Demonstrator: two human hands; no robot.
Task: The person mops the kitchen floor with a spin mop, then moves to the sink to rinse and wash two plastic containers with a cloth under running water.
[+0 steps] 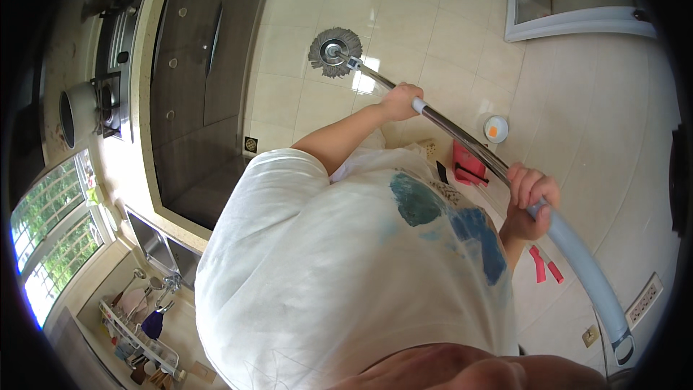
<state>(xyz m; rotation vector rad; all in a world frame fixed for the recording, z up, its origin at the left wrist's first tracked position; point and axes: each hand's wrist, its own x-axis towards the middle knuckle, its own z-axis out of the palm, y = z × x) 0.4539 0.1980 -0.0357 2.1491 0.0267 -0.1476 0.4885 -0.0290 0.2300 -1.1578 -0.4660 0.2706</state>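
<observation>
My left hand (403,102), on the arm stretched forward, is closed around the metal pole of a mop (465,138), just by a light collar. My right hand (533,200) grips the same pole higher up, where the metal meets the curved blue-grey handle (590,276). The pole slants down to a round mop head with grey strands (335,52), which is spread on the glossy tiled floor (379,16). My white shirt with blue and green patches fills the lower middle.
Dark cabinets (189,65) under a counter with a stove and pot (78,114) line the left. A floor drain (250,144) lies beside them. On the right are a red dustpan-like object (468,162), a small white container (495,129), a white-framed door (574,24) and a wall socket strip (644,300).
</observation>
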